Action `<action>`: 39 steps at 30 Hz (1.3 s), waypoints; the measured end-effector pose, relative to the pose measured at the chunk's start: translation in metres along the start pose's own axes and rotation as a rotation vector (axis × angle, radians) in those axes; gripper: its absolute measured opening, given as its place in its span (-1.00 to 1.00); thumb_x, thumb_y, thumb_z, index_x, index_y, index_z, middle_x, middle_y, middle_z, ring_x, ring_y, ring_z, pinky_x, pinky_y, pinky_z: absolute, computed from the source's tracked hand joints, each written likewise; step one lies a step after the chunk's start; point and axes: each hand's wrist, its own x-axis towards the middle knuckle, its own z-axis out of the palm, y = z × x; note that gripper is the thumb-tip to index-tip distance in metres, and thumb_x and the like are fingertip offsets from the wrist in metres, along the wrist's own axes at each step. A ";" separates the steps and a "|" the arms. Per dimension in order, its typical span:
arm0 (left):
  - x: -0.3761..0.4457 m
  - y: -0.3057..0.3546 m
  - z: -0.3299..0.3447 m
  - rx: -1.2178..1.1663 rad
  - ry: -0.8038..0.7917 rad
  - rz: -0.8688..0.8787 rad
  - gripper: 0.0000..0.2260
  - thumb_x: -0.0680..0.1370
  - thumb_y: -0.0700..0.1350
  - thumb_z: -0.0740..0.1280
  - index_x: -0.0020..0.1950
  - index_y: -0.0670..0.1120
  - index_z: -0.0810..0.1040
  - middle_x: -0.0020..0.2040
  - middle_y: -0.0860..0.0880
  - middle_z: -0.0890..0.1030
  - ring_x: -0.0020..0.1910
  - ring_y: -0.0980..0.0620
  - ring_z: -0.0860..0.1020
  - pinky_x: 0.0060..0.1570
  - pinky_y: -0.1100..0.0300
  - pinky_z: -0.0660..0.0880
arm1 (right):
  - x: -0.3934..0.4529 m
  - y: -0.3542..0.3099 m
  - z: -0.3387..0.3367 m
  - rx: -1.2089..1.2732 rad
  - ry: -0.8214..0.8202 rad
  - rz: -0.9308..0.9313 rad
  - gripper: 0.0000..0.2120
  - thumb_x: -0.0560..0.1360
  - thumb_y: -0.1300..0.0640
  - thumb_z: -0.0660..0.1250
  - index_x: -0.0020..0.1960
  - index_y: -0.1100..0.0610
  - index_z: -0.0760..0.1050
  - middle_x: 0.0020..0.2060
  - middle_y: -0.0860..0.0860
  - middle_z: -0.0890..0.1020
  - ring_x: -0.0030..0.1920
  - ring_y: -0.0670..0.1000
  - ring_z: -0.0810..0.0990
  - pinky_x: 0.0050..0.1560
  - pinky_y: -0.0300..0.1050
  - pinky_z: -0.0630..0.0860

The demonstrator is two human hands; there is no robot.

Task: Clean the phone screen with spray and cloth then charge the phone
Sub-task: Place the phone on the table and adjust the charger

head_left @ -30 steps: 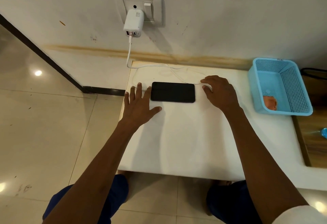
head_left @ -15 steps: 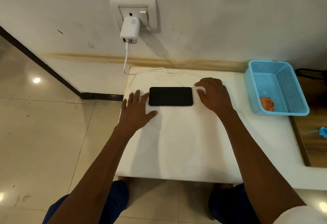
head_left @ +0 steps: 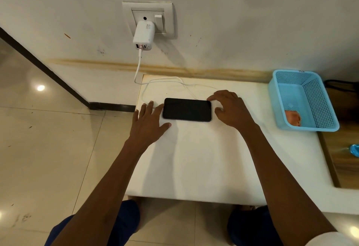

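No readable writing on the phone (head_left: 186, 109), lying flat, screen dark, on the white table (head_left: 194, 164) between both hands. Left hand (head_left: 148, 124) flat, fingers spread, holding nothing, as before. Right hand (head_left: 231, 108) loosely curled, its fingertip now touching the phone's far right corner; cable (head_left: 165, 80) runs from the charger (head_left: 143, 36).

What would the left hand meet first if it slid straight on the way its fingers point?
The left hand lies flat on the white tabletop, fingers pointing toward the wall. Ahead lies the thin white charging cable, likely first, then the table's far edge. The black rectangular phone sits just beside that line.
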 end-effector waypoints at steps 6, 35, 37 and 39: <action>-0.001 0.000 -0.002 0.024 0.030 -0.007 -0.38 0.57 0.25 0.21 0.57 0.08 0.15 0.59 -0.12 0.10 0.55 -0.19 0.10 0.48 -0.11 0.07 | 0.001 -0.005 0.004 0.042 0.100 -0.025 -0.67 0.48 0.22 0.35 0.21 -0.01 0.60 0.24 -0.03 0.57 0.32 0.11 0.45 0.12 0.11 0.49; 0.000 -0.025 -0.020 -0.146 0.137 -0.133 -0.57 0.62 -0.10 0.23 0.50 0.06 0.34 0.54 -0.12 0.27 0.48 -0.18 0.30 0.43 -0.10 0.25 | 0.022 -0.100 0.055 -0.193 -0.104 -0.118 -0.19 0.45 -0.42 0.24 0.55 -0.01 0.19 0.51 -0.02 0.30 0.53 0.10 0.21 0.51 0.15 0.14; 0.001 -0.026 -0.020 -0.168 0.158 -0.131 -0.59 0.62 -0.10 0.23 0.48 0.08 0.37 0.53 -0.11 0.30 0.47 -0.16 0.31 0.42 -0.08 0.25 | 0.032 -0.106 0.057 -0.194 -0.123 -0.104 -0.18 0.42 -0.44 0.25 0.52 0.00 0.24 0.48 0.00 0.33 0.49 0.10 0.25 0.49 0.13 0.17; 0.001 -0.027 -0.020 -0.200 0.185 -0.139 -0.63 0.62 -0.09 0.24 0.44 0.09 0.43 0.51 -0.10 0.33 0.46 -0.13 0.32 0.42 -0.05 0.25 | 0.037 -0.108 0.056 -0.185 -0.130 -0.102 -0.19 0.39 -0.44 0.29 0.48 0.00 0.30 0.42 0.00 0.37 0.44 0.10 0.30 0.43 0.11 0.21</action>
